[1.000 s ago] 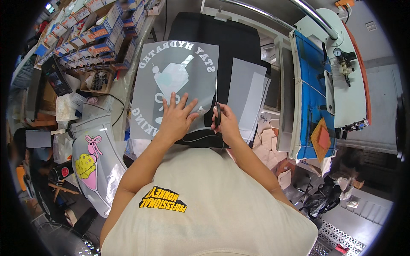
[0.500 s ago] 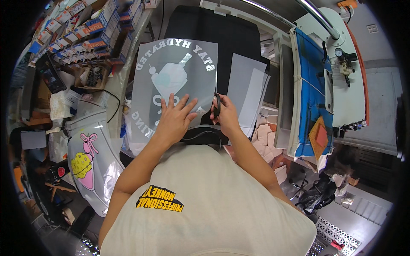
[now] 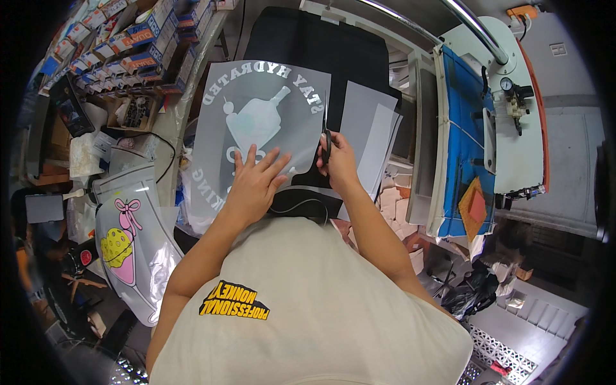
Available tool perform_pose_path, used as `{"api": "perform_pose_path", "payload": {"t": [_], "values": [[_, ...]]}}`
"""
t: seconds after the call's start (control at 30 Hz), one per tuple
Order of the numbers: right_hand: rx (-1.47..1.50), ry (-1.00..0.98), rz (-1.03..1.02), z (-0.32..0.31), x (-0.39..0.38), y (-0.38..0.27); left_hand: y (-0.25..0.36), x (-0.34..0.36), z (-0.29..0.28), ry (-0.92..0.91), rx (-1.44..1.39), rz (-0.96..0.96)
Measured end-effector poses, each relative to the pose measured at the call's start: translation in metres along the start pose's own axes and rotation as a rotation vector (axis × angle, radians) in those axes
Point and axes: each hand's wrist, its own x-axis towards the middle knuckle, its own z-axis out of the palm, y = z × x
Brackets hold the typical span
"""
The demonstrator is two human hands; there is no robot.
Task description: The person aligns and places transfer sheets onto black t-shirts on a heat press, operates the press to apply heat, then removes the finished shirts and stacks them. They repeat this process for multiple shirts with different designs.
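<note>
A translucent film sheet [image 3: 297, 135] with white mirrored lettering and a white drink-glass shape lies on a black platen [image 3: 314, 42]. Spread fingers of my left hand [image 3: 255, 186] press flat on its lower middle. My right hand [image 3: 337, 160] grips black-handled scissors [image 3: 326, 149] at the sheet's right edge, the blades pointing away from me along that edge. The lower right of the film has a curved cut edge, with black showing beside it. More pale film sheets [image 3: 367, 115] lie just right of the scissors, partly overlapping.
Stacked boxes [image 3: 144, 61] fill a shelf at the far left. Nearer on that side lies a clear film with a pink and yellow drink picture [image 3: 125, 247]. To the right stands a blue-covered press part [image 3: 459, 141] beside a white machine body [image 3: 526, 128] with a gauge.
The scissors and my right hand have moved slightly farther up the sheet's right edge. My left hand has shifted a little left and down. The view has turned slightly.
</note>
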Motion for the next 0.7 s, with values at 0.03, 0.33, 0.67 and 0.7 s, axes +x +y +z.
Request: {"api": "perform_pose_path", "payload": {"t": [0.03, 0.33, 0.67, 0.7], "values": [[-0.008, 0.005, 0.009, 0.001, 0.001, -0.002, 0.0, -0.002, -0.001, 0.004, -0.001, -0.001], [-0.012, 0.028, -0.106, -0.003, 0.045, -0.025, 0.001, -0.019, -0.004, -0.029, 0.104, -0.012], [-0.042, 0.219, -0.312, -0.091, -0.041, -0.004, -0.052, 0.118, 0.012, 0.176, 0.419, 0.1], [-0.047, 0.251, -0.332, -0.095, -0.054, -0.002, -0.045, 0.125, 0.013, 0.166, 0.418, 0.118]]}}
